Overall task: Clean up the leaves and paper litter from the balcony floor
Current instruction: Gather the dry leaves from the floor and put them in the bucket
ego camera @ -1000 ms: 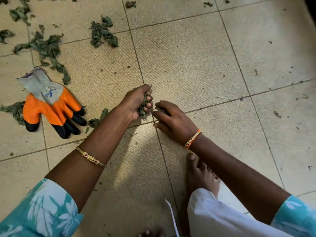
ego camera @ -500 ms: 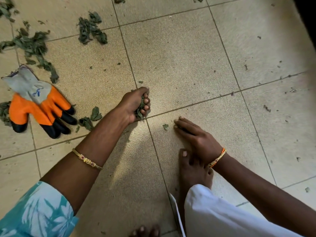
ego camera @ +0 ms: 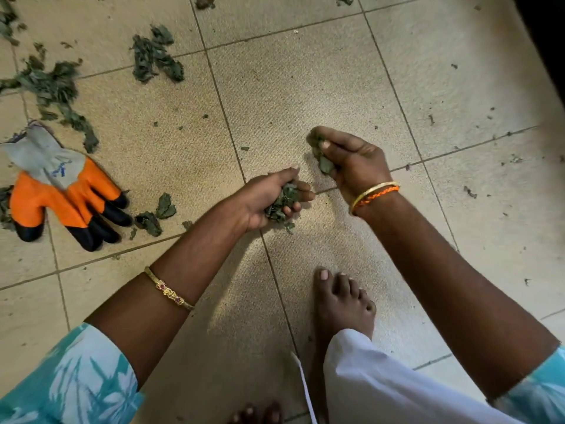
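Note:
My left hand (ego camera: 264, 198) is turned palm up over the beige tiled floor (ego camera: 305, 87) and cups a clump of dry green leaves (ego camera: 281, 201), fingers curled round it. Just right of it, my right hand (ego camera: 351, 162) is raised off the floor and pinches a few leaves (ego camera: 322, 160) between thumb and fingers. Loose leaves lie on the tiles: a pile (ego camera: 157, 58) at the upper middle-left, a longer trail (ego camera: 55, 90) at the far left, and two leaves (ego camera: 159, 214) left of my left wrist.
An orange, grey and black work glove (ego camera: 61, 191) lies flat on the floor at the left. My bare right foot (ego camera: 341, 304) stands below the hands, white trouser cloth over it. Small leaf crumbs speckle the tiles to the right (ego camera: 469, 191).
My right hand lifted off the floor near my foot, now pinching leaves, and moved up beside my left hand. My left hand turned palm up with its clump.

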The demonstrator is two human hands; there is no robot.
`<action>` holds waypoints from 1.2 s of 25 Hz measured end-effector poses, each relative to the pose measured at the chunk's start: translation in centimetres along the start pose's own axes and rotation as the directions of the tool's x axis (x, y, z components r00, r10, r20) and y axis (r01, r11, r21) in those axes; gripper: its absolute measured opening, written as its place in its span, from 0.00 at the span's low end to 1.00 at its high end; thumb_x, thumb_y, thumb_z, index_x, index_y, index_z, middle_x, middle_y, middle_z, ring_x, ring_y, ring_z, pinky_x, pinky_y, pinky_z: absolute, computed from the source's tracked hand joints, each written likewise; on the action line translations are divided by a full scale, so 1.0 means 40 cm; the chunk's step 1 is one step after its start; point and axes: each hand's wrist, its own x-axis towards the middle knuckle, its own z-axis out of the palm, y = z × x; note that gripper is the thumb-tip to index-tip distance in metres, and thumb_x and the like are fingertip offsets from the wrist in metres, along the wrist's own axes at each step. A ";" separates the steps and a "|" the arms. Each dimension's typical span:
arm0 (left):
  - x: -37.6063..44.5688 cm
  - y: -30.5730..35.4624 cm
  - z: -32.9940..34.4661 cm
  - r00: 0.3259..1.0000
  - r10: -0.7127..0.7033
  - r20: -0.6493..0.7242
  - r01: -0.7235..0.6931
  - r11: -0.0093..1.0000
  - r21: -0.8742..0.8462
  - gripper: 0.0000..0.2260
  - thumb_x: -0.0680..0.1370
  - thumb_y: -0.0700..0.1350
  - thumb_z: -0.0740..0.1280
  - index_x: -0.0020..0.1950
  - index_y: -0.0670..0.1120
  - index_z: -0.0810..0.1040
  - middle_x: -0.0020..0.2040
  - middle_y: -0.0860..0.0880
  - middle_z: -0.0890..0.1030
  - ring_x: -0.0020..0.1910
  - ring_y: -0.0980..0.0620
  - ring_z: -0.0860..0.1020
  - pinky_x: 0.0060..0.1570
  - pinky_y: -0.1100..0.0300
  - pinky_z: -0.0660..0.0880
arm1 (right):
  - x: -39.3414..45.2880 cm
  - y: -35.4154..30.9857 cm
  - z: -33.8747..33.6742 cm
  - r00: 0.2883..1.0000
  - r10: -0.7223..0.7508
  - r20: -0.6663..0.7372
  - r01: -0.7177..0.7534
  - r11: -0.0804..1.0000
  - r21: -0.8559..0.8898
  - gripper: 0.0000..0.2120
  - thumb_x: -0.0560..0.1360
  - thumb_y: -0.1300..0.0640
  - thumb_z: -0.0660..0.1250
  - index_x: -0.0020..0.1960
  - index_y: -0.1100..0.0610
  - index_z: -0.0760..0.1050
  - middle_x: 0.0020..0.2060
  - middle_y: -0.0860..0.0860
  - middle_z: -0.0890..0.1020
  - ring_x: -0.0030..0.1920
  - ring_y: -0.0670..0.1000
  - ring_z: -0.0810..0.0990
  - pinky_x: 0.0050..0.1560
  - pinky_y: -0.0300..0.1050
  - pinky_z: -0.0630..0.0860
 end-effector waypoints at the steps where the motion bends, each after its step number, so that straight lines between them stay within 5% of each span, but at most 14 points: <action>1: 0.004 0.000 0.012 1.000 -0.002 0.028 0.003 0.999 -0.033 0.17 0.83 0.53 0.56 0.45 0.41 0.74 0.32 0.47 0.80 0.23 0.57 0.72 0.18 0.69 0.67 | -0.004 0.016 0.031 0.998 -0.066 -0.006 0.066 0.997 -0.046 0.10 0.73 0.73 0.63 0.48 0.64 0.79 0.41 0.54 0.84 0.46 0.50 0.83 0.47 0.39 0.79; 3: 0.014 0.005 0.024 0.998 0.032 0.052 -0.027 0.996 -0.088 0.19 0.82 0.55 0.55 0.45 0.42 0.73 0.33 0.48 0.76 0.24 0.56 0.72 0.20 0.68 0.67 | -0.015 0.061 0.070 0.964 -0.266 -0.019 0.249 0.922 -0.296 0.10 0.73 0.72 0.63 0.49 0.63 0.80 0.45 0.55 0.83 0.49 0.50 0.82 0.53 0.43 0.79; 7: 0.014 0.017 0.018 0.993 0.080 -0.085 -0.092 0.983 -0.159 0.21 0.82 0.57 0.55 0.43 0.44 0.76 0.33 0.48 0.79 0.30 0.52 0.79 0.27 0.62 0.76 | -0.043 0.115 0.077 0.766 -0.590 0.254 0.590 0.489 -0.642 0.11 0.74 0.68 0.60 0.52 0.63 0.78 0.48 0.57 0.78 0.50 0.47 0.76 0.53 0.32 0.71; 9: 0.005 0.025 0.013 0.988 0.069 -0.138 -0.095 0.978 -0.187 0.22 0.82 0.58 0.55 0.42 0.44 0.76 0.28 0.48 0.78 0.26 0.52 0.79 0.24 0.64 0.75 | -0.063 0.127 0.066 0.729 -0.535 0.427 0.656 0.370 -0.658 0.15 0.75 0.66 0.56 0.58 0.66 0.75 0.52 0.61 0.77 0.54 0.50 0.74 0.56 0.32 0.69; 11: 0.004 0.033 0.002 0.988 0.047 -0.147 -0.073 0.982 -0.177 0.23 0.81 0.61 0.55 0.44 0.43 0.75 0.28 0.48 0.76 0.25 0.53 0.75 0.25 0.64 0.72 | -0.073 0.130 0.046 0.733 -0.425 0.532 0.668 0.301 -0.680 0.18 0.77 0.63 0.53 0.64 0.66 0.69 0.58 0.60 0.76 0.59 0.54 0.74 0.66 0.46 0.67; 14: 0.003 0.035 -0.021 0.986 0.072 -0.150 -0.082 0.995 -0.060 0.23 0.81 0.60 0.54 0.39 0.43 0.73 0.25 0.50 0.73 0.19 0.56 0.68 0.21 0.65 0.65 | -0.073 0.123 0.030 0.782 -0.246 0.573 0.624 0.300 -0.722 0.22 0.77 0.60 0.52 0.70 0.62 0.60 0.67 0.58 0.71 0.71 0.51 0.65 0.73 0.56 0.54; 18: -0.004 0.039 -0.077 0.939 0.180 -0.292 -0.179 0.983 0.030 0.14 0.83 0.46 0.56 0.40 0.44 0.71 0.28 0.50 0.70 0.20 0.58 0.65 0.16 0.66 0.60 | -0.034 0.075 0.007 0.868 -0.369 0.331 0.494 0.592 -0.637 0.14 0.74 0.61 0.58 0.59 0.60 0.73 0.59 0.53 0.78 0.59 0.47 0.76 0.60 0.44 0.73; 20: -0.010 0.050 -0.118 0.917 0.201 -0.344 -0.217 0.976 -0.010 0.14 0.82 0.43 0.56 0.37 0.46 0.70 0.28 0.51 0.68 0.19 0.58 0.64 0.15 0.67 0.57 | -0.037 0.080 -0.030 0.873 -0.254 0.417 0.488 0.466 -0.738 0.12 0.74 0.60 0.66 0.57 0.61 0.76 0.59 0.55 0.77 0.58 0.51 0.75 0.58 0.43 0.74; 23: -0.015 0.054 -0.154 0.904 0.210 -0.372 -0.237 0.971 -0.030 0.17 0.81 0.41 0.55 0.32 0.48 0.66 0.25 0.52 0.66 0.18 0.58 0.61 0.16 0.69 0.54 | -0.088 0.148 -0.059 0.760 -0.137 0.636 0.650 0.133 -0.748 0.09 0.69 0.62 0.73 0.49 0.62 0.81 0.52 0.60 0.78 0.51 0.59 0.76 0.48 0.45 0.73; 27: -0.024 0.042 -0.167 0.912 0.201 -0.358 -0.241 0.968 -0.070 0.16 0.80 0.40 0.54 0.32 0.48 0.65 0.24 0.52 0.65 0.18 0.58 0.60 0.17 0.71 0.54 | -0.116 0.199 -0.056 0.671 -0.217 0.709 0.729 0.014 -0.685 0.07 0.63 0.73 0.72 0.38 0.64 0.80 0.37 0.58 0.79 0.36 0.59 0.78 0.31 0.45 0.77; 30: -0.042 0.034 -0.181 0.914 0.200 -0.353 -0.248 0.964 -0.096 0.16 0.80 0.40 0.54 0.32 0.48 0.65 0.24 0.52 0.65 0.18 0.58 0.60 0.17 0.70 0.53 | -0.090 0.198 -0.037 0.670 -0.209 0.713 0.727 -0.011 -0.686 0.06 0.66 0.73 0.71 0.40 0.65 0.79 0.36 0.58 0.78 0.35 0.58 0.77 0.29 0.48 0.76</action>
